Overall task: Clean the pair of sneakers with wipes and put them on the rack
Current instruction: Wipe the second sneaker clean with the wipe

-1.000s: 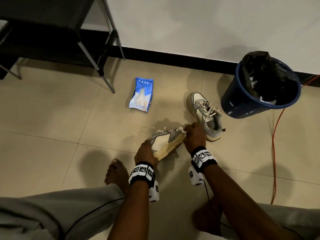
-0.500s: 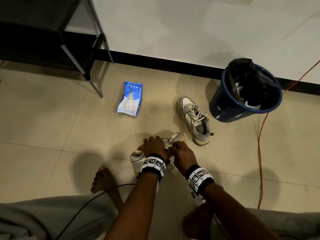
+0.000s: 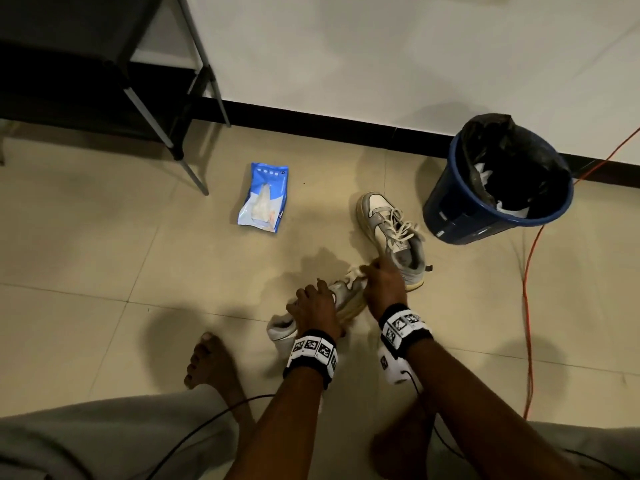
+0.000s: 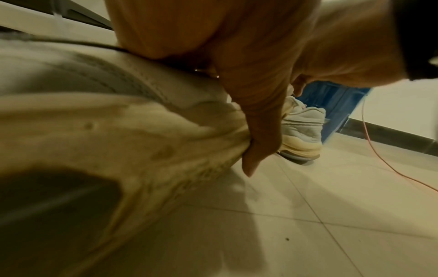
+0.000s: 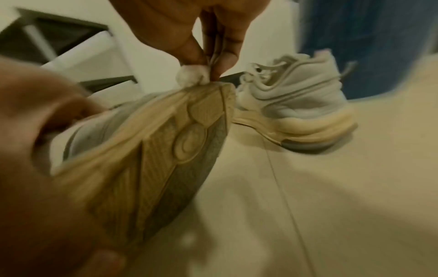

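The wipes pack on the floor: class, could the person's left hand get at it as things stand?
Probably not at once. The left hand grips the held sneaker. The wipes pack lies beyond it with bare floor between, so the path looks free once the hand lets go.

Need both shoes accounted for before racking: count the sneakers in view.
2. One sneaker is tilted on its side, held by the left hand while the right hand wipes it; the other sneaker stands on the floor beside the blue bin.

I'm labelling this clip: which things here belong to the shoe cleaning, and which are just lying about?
In use:
grey-and-cream sneaker held tilted, gripped by left hand
small white wipe, pinched by right hand
second grey sneaker on floor
blue wipes packet
black metal rack
blue bin

Lying about:
orange cable
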